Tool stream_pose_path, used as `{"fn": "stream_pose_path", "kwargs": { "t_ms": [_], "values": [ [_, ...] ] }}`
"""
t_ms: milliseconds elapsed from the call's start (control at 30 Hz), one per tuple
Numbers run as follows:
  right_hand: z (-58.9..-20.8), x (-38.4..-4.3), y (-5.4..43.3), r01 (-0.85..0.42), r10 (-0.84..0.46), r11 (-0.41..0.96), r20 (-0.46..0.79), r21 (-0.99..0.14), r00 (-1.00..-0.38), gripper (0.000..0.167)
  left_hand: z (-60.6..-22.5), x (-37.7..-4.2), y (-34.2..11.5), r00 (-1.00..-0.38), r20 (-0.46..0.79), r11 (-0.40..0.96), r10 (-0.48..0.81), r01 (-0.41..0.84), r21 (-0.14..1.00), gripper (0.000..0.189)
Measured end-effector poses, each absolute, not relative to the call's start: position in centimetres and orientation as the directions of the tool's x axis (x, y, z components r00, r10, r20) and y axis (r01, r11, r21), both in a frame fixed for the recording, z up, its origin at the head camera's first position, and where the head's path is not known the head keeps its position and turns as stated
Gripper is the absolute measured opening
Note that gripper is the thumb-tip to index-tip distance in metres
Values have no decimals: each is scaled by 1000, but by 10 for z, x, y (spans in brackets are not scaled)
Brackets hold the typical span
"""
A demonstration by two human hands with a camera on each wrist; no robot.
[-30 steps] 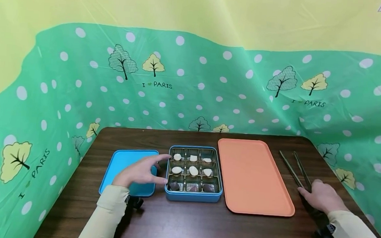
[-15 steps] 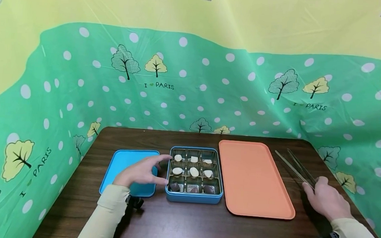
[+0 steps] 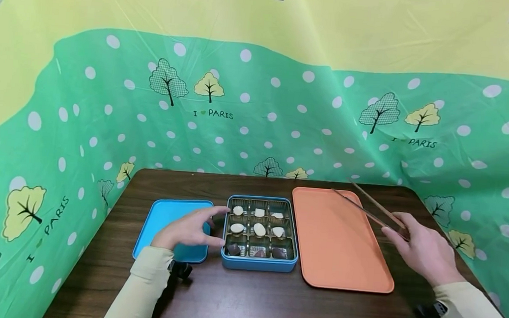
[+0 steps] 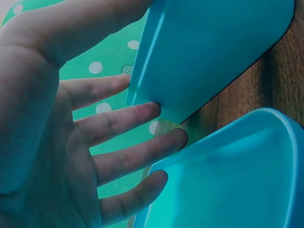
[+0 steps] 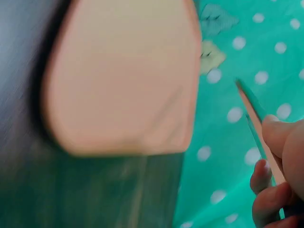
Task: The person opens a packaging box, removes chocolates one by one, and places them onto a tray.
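Observation:
A blue box [image 3: 258, 264] stands mid-table, its divided tray holding three rows of pieces that look like chocolates. White pieces [image 3: 259, 229] fill the far and middle rows; dark pieces [image 3: 279, 252] lie in the near row. My left hand [image 3: 187, 230] touches the box's left side with thumb and index finger, and in the left wrist view its fingers are nearly straight. Over the right side of the orange tray [image 3: 336, 263], my right hand [image 3: 427, 250] grips slim metal tongs [image 3: 376, 219]. Their tips are apart, point away to the left, and hold nothing.
Under my left hand lies a blue lid [image 3: 166, 217], flat on the dark wooden table [image 3: 244, 301]. The orange tray stands just right of the box. A green and yellow patterned cloth [image 3: 249, 109] hangs behind and beside the table.
My right hand has lifted the tongs off the table at the right and swung them left over the orange tray. The left hand and box stay put.

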State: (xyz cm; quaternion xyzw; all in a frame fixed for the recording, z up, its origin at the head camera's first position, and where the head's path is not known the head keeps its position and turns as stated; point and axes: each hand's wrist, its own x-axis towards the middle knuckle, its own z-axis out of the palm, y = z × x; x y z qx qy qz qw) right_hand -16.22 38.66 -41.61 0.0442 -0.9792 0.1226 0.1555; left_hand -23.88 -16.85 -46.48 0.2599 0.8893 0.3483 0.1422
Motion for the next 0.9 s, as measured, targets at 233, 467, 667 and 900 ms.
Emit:
{"fn": "stream_pose_path", "kwargs": {
  "t_ms": [233, 467, 667, 900],
  "values": [
    [-397, -167, 339, -257, -143, 940, 425, -226, -894, 50, -463, -239, -170, -825, -68, 619, 562, 364, 696, 87],
    [-380, -178, 290, -416, -272, 868, 442, -271, -855, 39, -465, -240, -171, -828, -61, 621, 557, 366, 693, 87],
    [-376, -192, 251, -551, -426, 790, 406, -270, -809, 15, -466, -240, -170, -819, -65, 604, 570, 364, 709, 87],
    [-373, -204, 212, -602, -521, 742, 312, -294, -795, 49, -466, -239, -170, -822, -70, 602, 565, 352, 716, 86]
  ]
}}
